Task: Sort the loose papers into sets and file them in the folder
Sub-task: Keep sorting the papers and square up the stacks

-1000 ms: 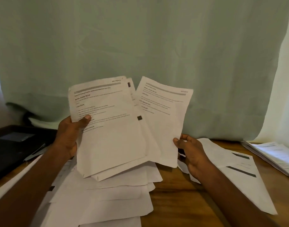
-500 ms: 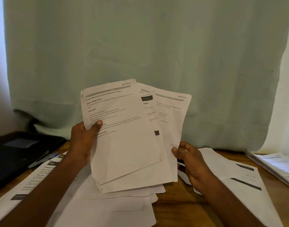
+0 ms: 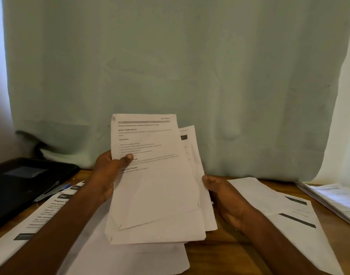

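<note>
1. The left hand [image 3: 108, 171] grips the sheaf [image 3: 156, 185] by its left edge, thumb pressed across the top sheet's print, and holds it up over the middle of the table [image 3: 225, 253].
2. The right hand [image 3: 223, 197] meets the sheaf's right edge, thumb against the paper; its fingers are tucked behind, so I can't tell how firmly it's gripping.
3. These sheets look light, limp and creased, the rear ones fanned out to the right. Slippery stuff, I'd say: a pinch at both side edges should stop them sliding apart.
4. More papers [image 3: 130, 257] lie flat under the sheaf at the near edge; another printed page [image 3: 31, 221] sits at the near-left.
5. A black folder [image 3: 21, 185] lies at the left edge, with a pen [image 3: 51, 190] beside it.
6. Two sheets [image 3: 285, 215] lie at the right; a stack [image 3: 333, 201] sits at the far-right corner.
7. A curtain [image 3: 170, 66] closes off the far edge. The only bare wood is a strip between the middle papers and the right-hand sheets, so there's little room for laying out sets.
</note>
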`<state>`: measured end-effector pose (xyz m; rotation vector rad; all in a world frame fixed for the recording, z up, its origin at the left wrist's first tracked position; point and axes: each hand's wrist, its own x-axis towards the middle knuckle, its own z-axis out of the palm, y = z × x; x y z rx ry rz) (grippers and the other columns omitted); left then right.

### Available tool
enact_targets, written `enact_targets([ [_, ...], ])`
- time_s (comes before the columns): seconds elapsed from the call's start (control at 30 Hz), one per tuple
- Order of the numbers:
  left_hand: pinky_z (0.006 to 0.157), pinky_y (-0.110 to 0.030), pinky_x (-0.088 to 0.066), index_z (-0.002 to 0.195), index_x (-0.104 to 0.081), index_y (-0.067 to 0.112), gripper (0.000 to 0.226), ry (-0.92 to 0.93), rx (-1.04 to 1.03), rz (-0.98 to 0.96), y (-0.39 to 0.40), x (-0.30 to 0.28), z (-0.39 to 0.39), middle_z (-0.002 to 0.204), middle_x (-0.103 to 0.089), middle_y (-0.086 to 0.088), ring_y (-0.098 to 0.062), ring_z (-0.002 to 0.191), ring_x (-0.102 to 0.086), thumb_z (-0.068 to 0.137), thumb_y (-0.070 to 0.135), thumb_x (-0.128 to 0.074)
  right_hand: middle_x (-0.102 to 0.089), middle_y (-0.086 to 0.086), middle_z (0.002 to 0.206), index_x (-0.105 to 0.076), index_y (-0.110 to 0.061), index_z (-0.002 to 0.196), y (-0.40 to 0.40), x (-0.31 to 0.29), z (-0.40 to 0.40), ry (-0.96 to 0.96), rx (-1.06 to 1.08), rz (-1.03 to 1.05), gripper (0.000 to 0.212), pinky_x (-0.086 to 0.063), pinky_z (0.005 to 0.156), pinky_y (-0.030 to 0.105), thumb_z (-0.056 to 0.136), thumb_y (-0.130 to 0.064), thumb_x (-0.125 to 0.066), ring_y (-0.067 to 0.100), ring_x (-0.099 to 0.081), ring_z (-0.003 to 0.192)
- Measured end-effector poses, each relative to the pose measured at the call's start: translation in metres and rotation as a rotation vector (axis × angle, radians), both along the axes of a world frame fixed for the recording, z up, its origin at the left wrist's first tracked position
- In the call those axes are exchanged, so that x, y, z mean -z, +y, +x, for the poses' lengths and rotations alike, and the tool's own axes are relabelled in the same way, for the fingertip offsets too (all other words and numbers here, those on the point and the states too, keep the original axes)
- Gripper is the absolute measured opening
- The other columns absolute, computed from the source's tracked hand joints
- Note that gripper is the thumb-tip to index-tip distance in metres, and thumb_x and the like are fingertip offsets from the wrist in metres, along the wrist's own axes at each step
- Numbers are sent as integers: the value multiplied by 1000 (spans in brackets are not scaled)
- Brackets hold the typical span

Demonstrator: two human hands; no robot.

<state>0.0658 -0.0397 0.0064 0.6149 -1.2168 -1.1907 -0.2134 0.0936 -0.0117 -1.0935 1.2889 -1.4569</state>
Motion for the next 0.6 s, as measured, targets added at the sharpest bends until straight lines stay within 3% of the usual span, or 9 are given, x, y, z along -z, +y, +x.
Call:
enact_targets([
  [0.1, 75, -25, -60, 117, -70, 14, 32, -72, -25, -26, 9, 0, -7, 101, -79, 5, -18, 97, -75, 88, -1, -73, -74, 4, 121, -63, -26, 129, 2, -3, 4, -53, -90, 41, 50, -57, 95, 45, 92, -59, -55, 25, -71, 112],
  [0.2, 87, -37, -61, 128, -62, 8, 50, -35, -6, -17, 16, -3, -13, 114, -76, -6, -26, 103, -74, 81, -2, -79, -73, 7, 123, -66, -18, 127, 4, 1, 10, 70, -114, -26, 44, -53, 102, 50, 88, -36, -75, 28, -71, 112],
  [0.27, 93, -43, -60, 132, -61, 8, 53, -7, 140, 24, 22, -5, -17, 121, -74, -10, -30, 110, -72, 82, 2, -77, -74, 10, 120, -67, -11, 125, 3, 0, 14, 10, -6, -115, 36, -54, 101, 52, 90, -17, -74, 29, -72, 109],
  [0.33, 95, -39, -58, 134, -63, 10, 47, -42, 303, 38, 32, -7, -20, 125, -73, -8, -27, 115, -70, 87, 4, -70, -76, 6, 115, -69, -13, 120, 4, -5, 15, -78, 117, -250, 25, -57, 97, 45, 95, -11, -67, 24, -73, 105],
  [0.4, 96, -35, -57, 133, -64, 10, 47, -83, 388, 6, 39, -7, -25, 127, -72, -7, -25, 119, -68, 87, 5, -69, -77, -9, 110, -69, -26, 115, 10, -15, 16, 2, 238, -394, 22, -58, 90, 26, 99, -12, -62, 9, -72, 101],
  [0.47, 98, -35, -57, 131, -66, 10, 48, -56, 336, -57, 46, -8, -32, 127, -72, -6, -25, 121, -67, 83, 8, -72, -75, -23, 105, -64, -35, 115, 17, -21, 18, 107, 292, -505, 25, -55, 82, 13, 102, -15, -58, -2, -69, 100],
  [0.6, 96, -36, -55, 121, -71, 20, 39, -55, 10, -302, 60, -24, -42, 119, -75, 4, -17, 113, -71, 83, 14, -79, -74, -18, 114, -61, -32, 126, 23, -24, 28, 73, 302, -633, 32, -55, 84, 14, 100, -13, -60, 2, -68, 106],
])
